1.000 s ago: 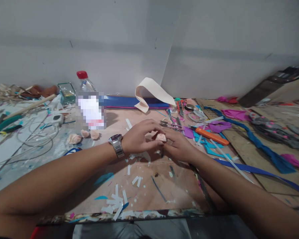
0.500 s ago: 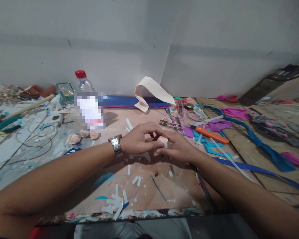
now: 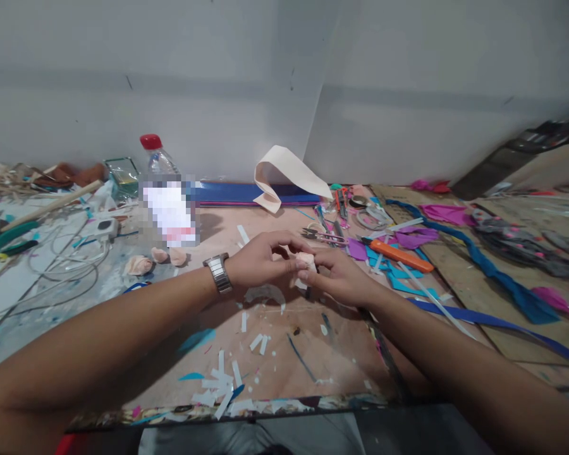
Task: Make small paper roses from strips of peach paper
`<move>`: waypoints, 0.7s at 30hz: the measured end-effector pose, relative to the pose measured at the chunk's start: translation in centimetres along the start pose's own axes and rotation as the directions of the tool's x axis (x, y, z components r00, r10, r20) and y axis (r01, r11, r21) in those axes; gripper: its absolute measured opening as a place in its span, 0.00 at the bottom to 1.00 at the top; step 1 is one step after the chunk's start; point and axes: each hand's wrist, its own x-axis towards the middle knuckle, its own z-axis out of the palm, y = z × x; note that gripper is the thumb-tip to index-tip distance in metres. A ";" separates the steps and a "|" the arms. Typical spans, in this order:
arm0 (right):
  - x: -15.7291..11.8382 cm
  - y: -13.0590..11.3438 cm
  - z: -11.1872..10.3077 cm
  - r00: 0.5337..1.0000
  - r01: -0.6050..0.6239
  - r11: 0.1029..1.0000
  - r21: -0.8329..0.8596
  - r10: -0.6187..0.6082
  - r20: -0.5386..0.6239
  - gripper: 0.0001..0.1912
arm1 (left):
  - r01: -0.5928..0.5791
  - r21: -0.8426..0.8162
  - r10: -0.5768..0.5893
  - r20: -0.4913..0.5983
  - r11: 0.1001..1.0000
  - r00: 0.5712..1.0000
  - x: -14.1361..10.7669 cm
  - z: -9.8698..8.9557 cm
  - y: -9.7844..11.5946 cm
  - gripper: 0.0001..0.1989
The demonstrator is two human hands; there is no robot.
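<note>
Between my two hands is a small pale peach rolled rosebud point(image 3: 306, 260), pinched by fingertips from both sides above the middle of the worktable point(image 3: 275, 354). My left hand point(image 3: 265, 258), with a metal watch point(image 3: 217, 273) at the wrist, grips it from the left. From the right, my right hand point(image 3: 341, 275) closes its thumb and fingers on it. My fingers hide part of the rosebud. Several similar peach rosettes point(image 3: 139, 265) lie to the left, beyond my left forearm.
A red-capped bottle point(image 3: 159, 158) and a peach fabric strip point(image 3: 289, 174) stand at the back. Thread snips point(image 3: 325, 236) and an orange utility knife point(image 3: 398, 254) lie to the right. White paper strips point(image 3: 222, 379) are scattered in front, with green-handled pliers point(image 3: 9, 240) far left.
My fingers have shifted slightly around the rosebud, so its top shows at a different angle. Both hands still hold it at nearly the same place; the view has moved slightly.
</note>
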 end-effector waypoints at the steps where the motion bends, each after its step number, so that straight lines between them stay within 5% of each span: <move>1: 0.0 -0.1 -0.1 1.000 -0.013 1.000 0.022 0.013 -0.002 0.25 | 0.016 -0.013 -0.016 0.002 1.000 1.000 0.0 -0.1 0.0 0.15; 10: 0.2 0.1 0.6 0.977 -0.211 0.968 0.138 0.206 0.050 0.26 | 0.119 -0.027 -0.119 -0.020 0.993 0.993 0.2 0.0 -0.2 0.15; 21: 0.3 0.6 0.5 0.946 -0.306 0.935 0.177 0.278 0.166 0.22 | 0.145 0.044 -0.144 -0.040 0.988 0.989 0.1 0.3 0.1 0.16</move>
